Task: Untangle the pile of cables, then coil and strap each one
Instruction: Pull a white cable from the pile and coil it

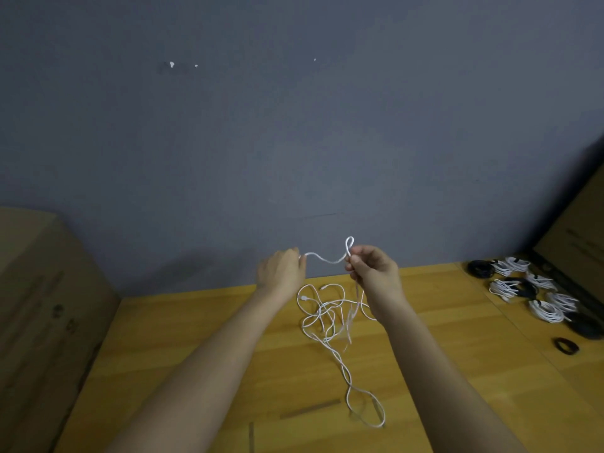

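A thin white cable [327, 258] is stretched in the air between both hands, above a loose white tangle [327, 313] on the yellow wooden table [196, 338]. The left hand [281, 273] pinches one end; the right hand [374, 273] grips a small loop. Strapped coiled bundles [529, 289] lie far right.

Smooth white cable [327, 259]; matt wooden table [202, 348]

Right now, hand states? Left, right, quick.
Left hand: pinching one end of the white cable.
Right hand: closed on the same cable, a small loop above its fingers.
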